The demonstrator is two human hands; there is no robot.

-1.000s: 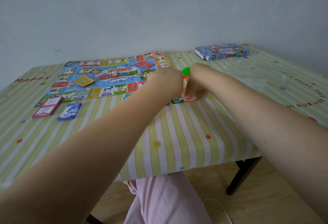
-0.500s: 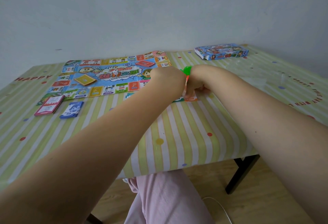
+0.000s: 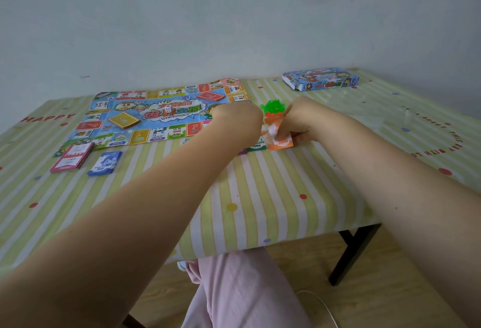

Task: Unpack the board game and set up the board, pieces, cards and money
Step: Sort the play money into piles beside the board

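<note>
Two hands are out over the striped surface [image 3: 273, 197], meeting at about one o'clock from centre. The right hand [image 3: 299, 122] has its grip pinched on the orange money notes [image 3: 279, 141], fingers curled over them; beneath lies a green note [image 3: 256, 147], mostly covered. The left hand [image 3: 238, 119] shows only its back, so I cannot tell whether its grip is clenched or holding anything. Between the two wrists pokes one cluster of green plastic pieces [image 3: 273, 106], too tangled to count.

One game board [image 3: 156, 117] lies flat at eleven o'clock, its right end hidden behind the left hand. On it: one white die [image 3: 168, 109], one yellow card stack [image 3: 124, 120], one red card stack [image 3: 210, 96]. Off the board at nine o'clock sit two more stacks, one pink [image 3: 71, 157], one blue [image 3: 105, 163]. One game box [image 3: 320, 82] rests at the far one o'clock corner. Print on the cards is too small to read.
</note>
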